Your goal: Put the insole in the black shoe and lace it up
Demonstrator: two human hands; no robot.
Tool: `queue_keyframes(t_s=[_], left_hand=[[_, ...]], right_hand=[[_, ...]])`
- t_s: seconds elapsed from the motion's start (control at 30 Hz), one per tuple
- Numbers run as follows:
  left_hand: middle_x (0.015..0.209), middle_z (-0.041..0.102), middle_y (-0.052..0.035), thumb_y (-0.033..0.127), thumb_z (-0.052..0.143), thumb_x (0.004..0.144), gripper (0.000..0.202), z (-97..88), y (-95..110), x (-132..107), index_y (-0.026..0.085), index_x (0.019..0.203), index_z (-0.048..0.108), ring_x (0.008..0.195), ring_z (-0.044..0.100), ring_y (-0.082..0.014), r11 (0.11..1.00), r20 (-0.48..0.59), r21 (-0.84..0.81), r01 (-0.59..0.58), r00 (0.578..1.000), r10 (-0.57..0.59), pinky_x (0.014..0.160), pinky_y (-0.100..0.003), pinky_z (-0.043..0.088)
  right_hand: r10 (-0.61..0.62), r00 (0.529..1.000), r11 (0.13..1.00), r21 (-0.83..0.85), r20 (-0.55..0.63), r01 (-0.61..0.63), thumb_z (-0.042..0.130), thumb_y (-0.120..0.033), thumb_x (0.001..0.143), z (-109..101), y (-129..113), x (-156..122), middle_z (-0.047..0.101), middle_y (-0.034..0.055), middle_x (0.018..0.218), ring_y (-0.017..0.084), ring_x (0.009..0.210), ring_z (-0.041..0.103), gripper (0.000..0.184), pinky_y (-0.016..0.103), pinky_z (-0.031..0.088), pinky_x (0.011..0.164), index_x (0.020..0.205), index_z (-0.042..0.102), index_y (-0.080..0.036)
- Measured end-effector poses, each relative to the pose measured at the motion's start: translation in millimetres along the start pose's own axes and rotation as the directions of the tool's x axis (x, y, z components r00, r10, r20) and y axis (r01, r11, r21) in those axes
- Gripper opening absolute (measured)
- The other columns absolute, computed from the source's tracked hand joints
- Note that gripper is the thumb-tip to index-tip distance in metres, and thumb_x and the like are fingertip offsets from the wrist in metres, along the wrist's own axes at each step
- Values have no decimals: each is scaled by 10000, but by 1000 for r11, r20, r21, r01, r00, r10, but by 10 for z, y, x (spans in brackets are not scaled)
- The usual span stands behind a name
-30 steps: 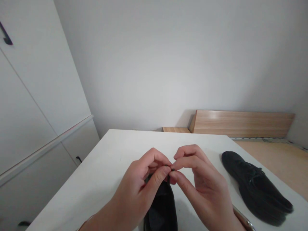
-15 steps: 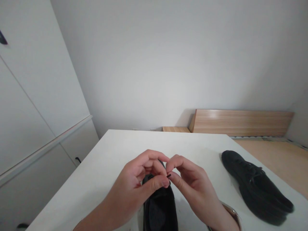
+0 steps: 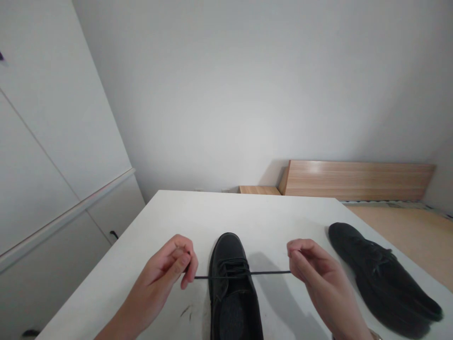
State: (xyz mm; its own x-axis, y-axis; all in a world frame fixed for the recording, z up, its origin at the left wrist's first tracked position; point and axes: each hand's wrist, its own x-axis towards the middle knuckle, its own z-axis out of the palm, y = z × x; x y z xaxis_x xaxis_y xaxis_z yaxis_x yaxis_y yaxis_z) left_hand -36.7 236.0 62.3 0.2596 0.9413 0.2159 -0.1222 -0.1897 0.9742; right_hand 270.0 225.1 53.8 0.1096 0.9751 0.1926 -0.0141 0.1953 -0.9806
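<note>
A black lace-up shoe (image 3: 230, 245) rests on the white table with its toe pointing away from me. Its black shoelace (image 3: 271, 272) is stretched sideways across the opening, below the laced rows. To the left of the shoe, my left hand (image 3: 168, 267) is closed on one side of the lace. My right hand (image 3: 313, 271) pinches the other side, to the right of the shoe. The lace looks taut and nearly level between the two hands. The lace ends are hidden in my fingers.
A second black shoe (image 3: 382, 276), its laces tied, lies at the right of the white table (image 3: 283, 217). Beyond the table's right edge is a wooden bed frame (image 3: 357, 179). White cabinet doors (image 3: 53, 156) stand at the left, and a plain wall is behind.
My hands were together over the shoe and have moved apart, left and right. The shoelace is now drawn out between them, and the shoe's toe and lacing have come into view.
</note>
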Motion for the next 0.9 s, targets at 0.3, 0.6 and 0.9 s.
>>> queue_keyframes(t_s=[0.3, 0.6, 0.9], left_hand=[[755, 666, -27, 310, 548, 933, 201, -1, -86, -101, 208, 844, 697, 708, 624, -148, 858, 43, 501, -115, 993, 107, 624, -205, 479], [857, 688, -5, 148, 456, 949, 190, 274, -239, -121, 236, 968, 623, 775, 663, -139, 654, 209, 707, -269, 963, 170, 711, -199, 510], [829, 645, -38, 47, 388, 899, 265, 307, -213, -149, 199, 971, 593, 747, 611, -192, 383, 339, 813, -438, 892, 300, 669, -284, 514]], right_hand=[[-94, 991, 946, -303, 93, 118, 580, -446, 917, -3, 43, -110, 554, 5, 702, 144, 614, 516, 237, 238, 439, 549, 915, 645, -218], [-57, 920, 890, -397, 387, 223, 520, -290, 967, 312, 48, -158, 670, 53, 904, 179, 840, 650, 146, 279, 518, 767, 1000, 641, -215], [-138, 852, 774, -482, 505, 411, 436, -120, 964, 340, 24, -155, 640, 41, 965, 169, 879, 619, 207, 280, 501, 786, 1066, 584, -225]])
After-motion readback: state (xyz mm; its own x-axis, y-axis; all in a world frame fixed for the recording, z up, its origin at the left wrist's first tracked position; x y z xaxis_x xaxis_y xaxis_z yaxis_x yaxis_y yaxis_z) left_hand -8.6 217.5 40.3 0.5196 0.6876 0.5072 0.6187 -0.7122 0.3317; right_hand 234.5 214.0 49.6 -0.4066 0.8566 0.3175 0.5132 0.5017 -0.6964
